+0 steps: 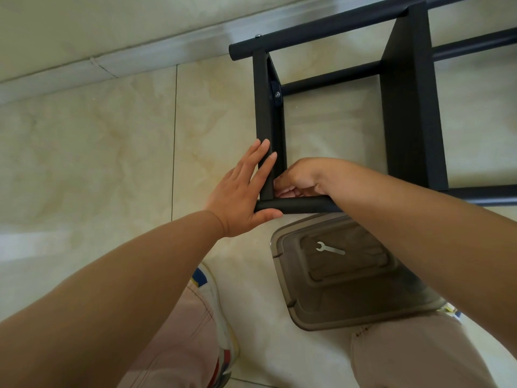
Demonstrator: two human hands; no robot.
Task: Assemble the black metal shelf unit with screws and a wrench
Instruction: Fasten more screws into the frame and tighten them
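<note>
From the head camera, looking down: the black metal shelf unit (402, 107) lies on its side on the tiled floor (98, 163), running from the middle of the view to the upper right edge, with its far tube near the skirting along the wall. The left hand (246, 189) is flat, fingers straight and together, pressed against the outer side of the upright bar (264, 107) right at the near corner of the frame, thumb tucked under the end of the near tube (296, 205). The right hand (302, 177) sits inside that same corner, fingers curled in tight against the joint; whatever they pinch is hidden, so I cannot tell what they have hold of. A silver screw (277, 94) shows at the bracket farther up the upright bar. Just below the near tube, a grey plastic lid (349, 289) rests on the floor between the person's knees, and a small silver wrench (330, 248) lies on it, touched by neither hand.
</note>
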